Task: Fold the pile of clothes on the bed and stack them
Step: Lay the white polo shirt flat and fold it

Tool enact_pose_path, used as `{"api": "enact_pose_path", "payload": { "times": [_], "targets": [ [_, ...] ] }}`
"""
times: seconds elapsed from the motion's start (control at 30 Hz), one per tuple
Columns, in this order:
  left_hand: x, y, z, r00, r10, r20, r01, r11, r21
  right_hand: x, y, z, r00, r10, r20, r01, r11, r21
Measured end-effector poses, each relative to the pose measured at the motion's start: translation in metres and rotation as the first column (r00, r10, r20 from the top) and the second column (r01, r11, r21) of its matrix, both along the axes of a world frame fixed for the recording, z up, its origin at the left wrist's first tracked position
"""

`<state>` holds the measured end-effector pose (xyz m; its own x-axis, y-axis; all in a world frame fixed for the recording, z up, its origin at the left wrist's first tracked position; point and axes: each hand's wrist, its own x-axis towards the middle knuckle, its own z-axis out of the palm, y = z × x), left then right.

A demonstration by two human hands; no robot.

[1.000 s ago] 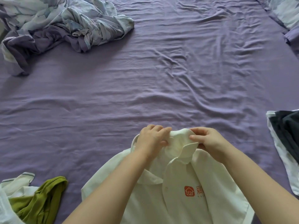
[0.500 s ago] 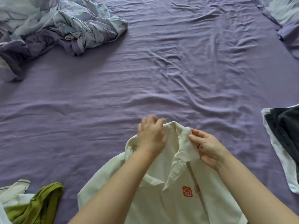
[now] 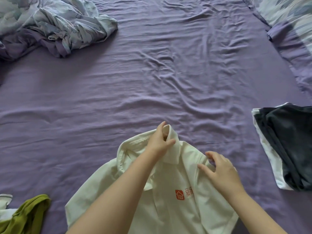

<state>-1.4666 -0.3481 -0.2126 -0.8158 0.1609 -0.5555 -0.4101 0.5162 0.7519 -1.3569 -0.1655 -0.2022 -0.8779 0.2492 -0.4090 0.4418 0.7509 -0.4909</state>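
**Right hand off the collar, left hand holding it up**

Half a second ago both hands were at the collar; now the right hand [image 3: 222, 171] has dropped to the shoulder of the white polo shirt [image 3: 168, 208], its fingers spread and bent, tips touching the cloth without clearly gripping.

At the near left edge lie an olive green garment [image 3: 28, 215] and a scrap of white cloth [image 3: 5, 200], both limp and crumpled. The shirt lies front-up at near centre, an orange logo [image 3: 179, 194] on its chest. The left hand [image 3: 160, 141] pinches the collar [image 3: 170, 146] upright. At right sits a folded stack [image 3: 285, 149], dark over white. Beyond the shirt the purple sheet [image 3: 135, 81] spreads wide and wrinkled; a rumpled floral duvet [image 3: 55, 26] lies far left.
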Motion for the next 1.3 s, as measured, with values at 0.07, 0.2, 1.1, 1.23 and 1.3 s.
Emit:
{"api": "enact_pose_path", "payload": {
  "times": [0.07, 0.2, 1.1, 1.23, 1.3],
  "targets": [
    [0.010, 0.000, -0.004, 0.996, -0.068, -0.048, 0.065, 0.996, -0.064, 0.021, 0.013, -0.005, 0.985, 0.037, 0.171, -0.052, 0.995, 0.084],
    [0.011, 0.011, -0.006, 0.989, 0.012, -0.146, -0.011, 1.000, 0.005, 0.035, 0.031, -0.008, 0.988, -0.011, 0.153, 0.027, 0.994, -0.104],
    [0.108, 0.052, -0.012, 0.411, -0.905, -0.109, 0.531, 0.334, -0.779, 0.013, 0.085, 0.004, 0.918, 0.349, -0.189, -0.296, 0.919, 0.260],
    [0.139, -0.009, 0.009, 0.509, -0.844, -0.168, 0.506, 0.452, -0.734, 0.011, 0.017, 0.008, 0.829, 0.443, -0.341, -0.426, 0.896, 0.126],
    [0.152, -0.039, 0.020, 0.571, -0.763, -0.304, 0.408, 0.585, -0.701, 0.008, -0.022, 0.008, 0.752, 0.526, -0.398, -0.533, 0.840, 0.104]
  ]
}}
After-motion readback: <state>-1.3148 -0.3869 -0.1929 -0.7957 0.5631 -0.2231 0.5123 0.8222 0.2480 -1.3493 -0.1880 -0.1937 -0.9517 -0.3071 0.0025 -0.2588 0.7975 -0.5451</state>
